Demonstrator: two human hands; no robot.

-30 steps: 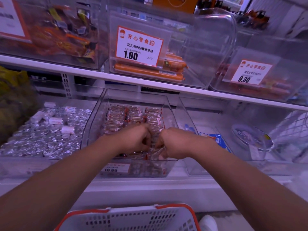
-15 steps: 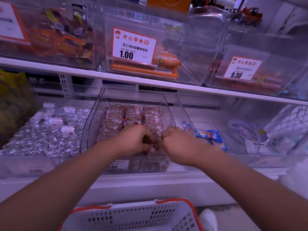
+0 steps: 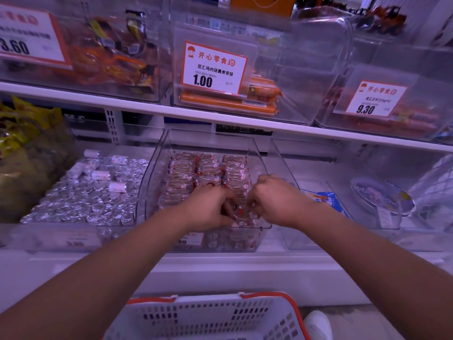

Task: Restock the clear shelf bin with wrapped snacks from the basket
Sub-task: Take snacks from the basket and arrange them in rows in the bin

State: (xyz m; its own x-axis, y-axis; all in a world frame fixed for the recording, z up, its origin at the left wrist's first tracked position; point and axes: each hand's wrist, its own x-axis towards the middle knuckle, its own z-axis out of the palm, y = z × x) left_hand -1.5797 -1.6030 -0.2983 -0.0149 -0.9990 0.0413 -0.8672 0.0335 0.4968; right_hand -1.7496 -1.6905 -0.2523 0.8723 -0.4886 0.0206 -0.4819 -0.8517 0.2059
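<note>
Wrapped snacks (image 3: 241, 214) are pinched by the left hand (image 3: 210, 208) and right hand (image 3: 274, 202) at the front of the clear shelf bin (image 3: 263, 165), at 12 o'clock from the white basket (image 3: 208, 317). Snack rows (image 3: 206, 168) are packed behind the hands.

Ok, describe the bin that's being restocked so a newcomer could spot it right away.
On the lower shelf, under the 1.00 price tag, stands the clear bin. Both hands reach into it. Unlike the silver-foil sweets at its left, it holds neat rows of red-and-clear wrapped snacks.
</note>
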